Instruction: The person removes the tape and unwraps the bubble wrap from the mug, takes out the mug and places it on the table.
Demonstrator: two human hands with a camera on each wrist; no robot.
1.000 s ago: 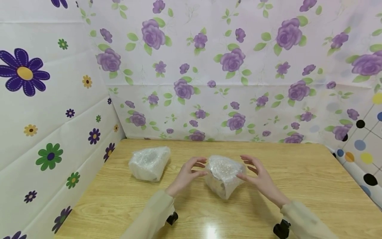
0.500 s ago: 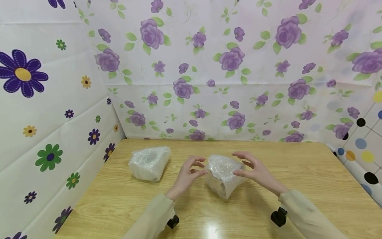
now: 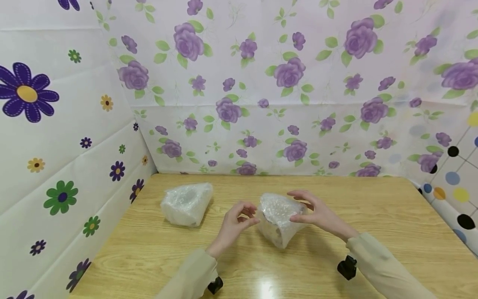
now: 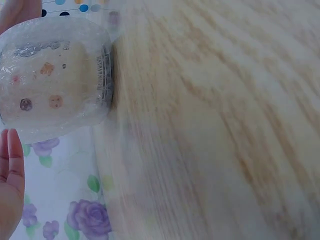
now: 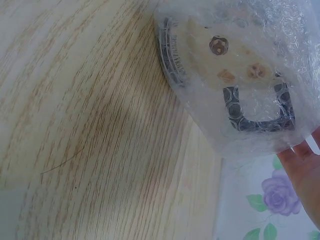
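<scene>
A bubble-wrapped mug (image 3: pixel 278 222) stands on the table; small printed faces and a dark handle show through the plastic. My right hand (image 3: pixel 317 214) holds its right side, the thumb over the front of the wrap and the fingers behind. In the right wrist view the right fingers (image 5: pixel 300 160) reach behind the wrap's edge on the handle side. My left hand (image 3: pixel 235 224) is at the mug's left side with bent fingers and holds nothing. In the left wrist view its fingers (image 4: pixel 12 160) lie right by the wrap; contact is unclear.
A second bubble-wrapped bundle (image 3: pixel 186 204) sits to the left on the wooden table (image 3: pixel 358 203); its contents cannot be made out. Floral cloth (image 3: pixel 239 83) hangs behind the table, another flowered sheet (image 3: pixel 74 166) at the left, and a dotted cloth (image 3: pixel 459 178) at the right.
My right hand has moved left, from beside the wrap onto its right side. My left hand's fingers have drawn closer to the thumb. The wrapped mug has stayed in place.
</scene>
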